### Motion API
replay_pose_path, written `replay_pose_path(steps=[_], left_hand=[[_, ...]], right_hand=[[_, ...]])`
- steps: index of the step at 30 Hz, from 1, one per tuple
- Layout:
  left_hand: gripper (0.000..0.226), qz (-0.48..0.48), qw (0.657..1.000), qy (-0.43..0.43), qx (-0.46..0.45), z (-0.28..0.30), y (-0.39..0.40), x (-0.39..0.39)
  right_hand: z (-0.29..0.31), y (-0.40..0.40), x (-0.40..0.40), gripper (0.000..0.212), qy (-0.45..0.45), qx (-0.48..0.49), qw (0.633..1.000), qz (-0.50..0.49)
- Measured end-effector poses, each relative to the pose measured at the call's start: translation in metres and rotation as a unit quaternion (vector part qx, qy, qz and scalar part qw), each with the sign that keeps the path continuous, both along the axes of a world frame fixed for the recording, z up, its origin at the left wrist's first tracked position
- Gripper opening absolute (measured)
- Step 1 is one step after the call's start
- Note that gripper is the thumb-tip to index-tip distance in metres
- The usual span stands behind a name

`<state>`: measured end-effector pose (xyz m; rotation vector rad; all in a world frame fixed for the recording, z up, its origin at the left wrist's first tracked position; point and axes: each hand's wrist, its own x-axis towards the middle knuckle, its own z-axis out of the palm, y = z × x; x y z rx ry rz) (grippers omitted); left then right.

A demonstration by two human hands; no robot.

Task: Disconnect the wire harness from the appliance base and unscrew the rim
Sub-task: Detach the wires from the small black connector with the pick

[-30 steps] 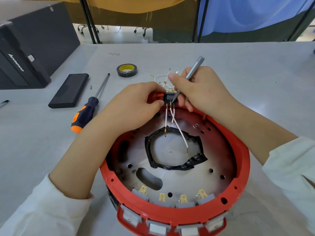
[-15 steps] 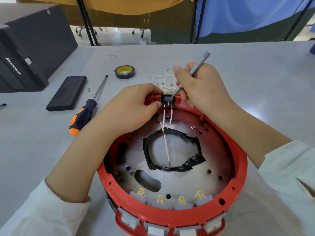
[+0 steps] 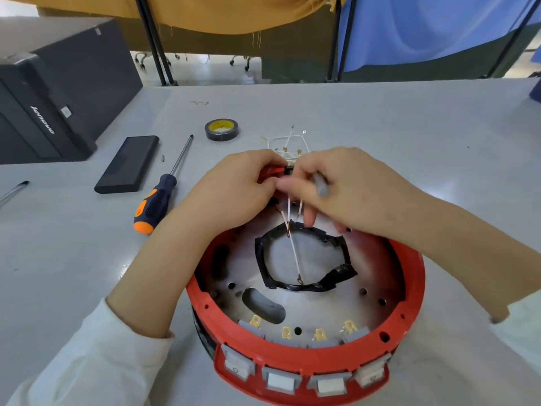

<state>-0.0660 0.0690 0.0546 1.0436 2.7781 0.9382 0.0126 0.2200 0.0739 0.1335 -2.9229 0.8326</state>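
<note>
The round appliance base with its red rim (image 3: 411, 291) lies open side up in front of me, several grey switches along its near edge. Thin white wires (image 3: 295, 253) hang from a black connector at the far rim over the taped centre hole. My left hand (image 3: 231, 189) grips the far rim beside the connector, which is mostly hidden. My right hand (image 3: 348, 186) holds a thin grey tool (image 3: 321, 187) tucked in its palm while its fingertips pinch the wires just below the connector.
An orange-and-black screwdriver (image 3: 158, 200) lies left of the base, next to a flat black case (image 3: 128, 164). A roll of black tape (image 3: 221, 129) and loose white wires (image 3: 288, 143) lie behind my hands. A black computer tower (image 3: 58, 92) stands far left.
My right hand has lowered the grey tool from the connector into its palm and its fingers now pinch the wires. One white wire has swung loose over the centre hole.
</note>
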Motion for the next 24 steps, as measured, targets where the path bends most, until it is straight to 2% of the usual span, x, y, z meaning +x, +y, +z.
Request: replay_pose_path(steps=[3,10,19,24], left_hand=[[0.031,0.004,1.0,0.004,-0.004,0.001,0.0,0.001],[0.03,0.01,1.0,0.005,-0.003,0.001,0.0,0.002],[0.029,0.011,1.0,0.006,-0.004,0.0,0.0,0.001],[0.03,0.011,1.0,0.003,-0.007,0.001,-0.001,0.001]], right_hand=[[0.0,-0.012,0.013,0.032,0.002,0.147,0.989,-0.026],[-0.007,-0.026,0.025,0.044,0.0,0.236,0.972,-0.015],[-0.017,-0.031,0.023,0.031,-0.06,0.158,0.985,-0.024],[0.01,-0.021,0.026,0.031,-0.095,0.058,0.994,0.02]])
